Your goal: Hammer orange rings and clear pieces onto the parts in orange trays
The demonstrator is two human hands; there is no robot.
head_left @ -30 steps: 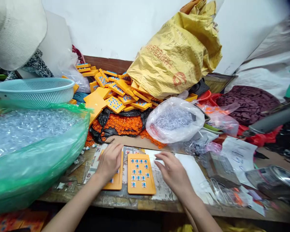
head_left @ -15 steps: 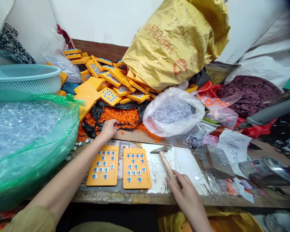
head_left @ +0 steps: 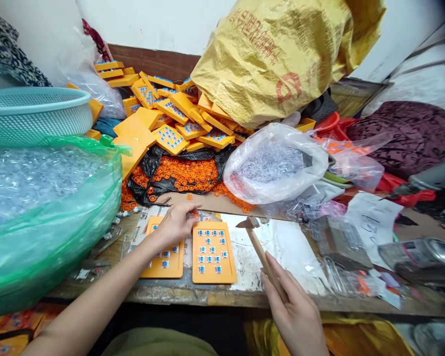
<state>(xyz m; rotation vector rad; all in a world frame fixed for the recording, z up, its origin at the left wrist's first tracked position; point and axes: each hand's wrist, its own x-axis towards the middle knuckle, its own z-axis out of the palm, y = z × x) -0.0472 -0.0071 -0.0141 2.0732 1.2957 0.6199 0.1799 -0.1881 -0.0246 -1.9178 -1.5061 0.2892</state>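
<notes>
My left hand [head_left: 178,223] is above the upper right corner of the left orange panel [head_left: 174,264], partly covering it. Its fingers are pinched together near a small orange piece, and what they hold is too small to make out. Beside it lies the right orange panel [head_left: 214,254], flat, with several small blue-and-white parts in its face. My right hand [head_left: 292,296] is wrapped round the wooden handle of a hammer [head_left: 258,249], whose metal head is over the white paper [head_left: 282,242]. Orange rings [head_left: 189,173] fill a black bag behind the panels.
Orange panels [head_left: 170,139] are heaped at the back under a yellow sack [head_left: 282,64]. Clear pieces fill a white bag [head_left: 232,168] and a green bag [head_left: 59,237] at left. A blue basket [head_left: 40,118] stands behind the green bag. A metal-and-plastic cup lies right.
My left hand has moved from the orange rings back toward me, over the left panel. The hammer is still in my right hand and slightly raised. The view has shifted a little.
</notes>
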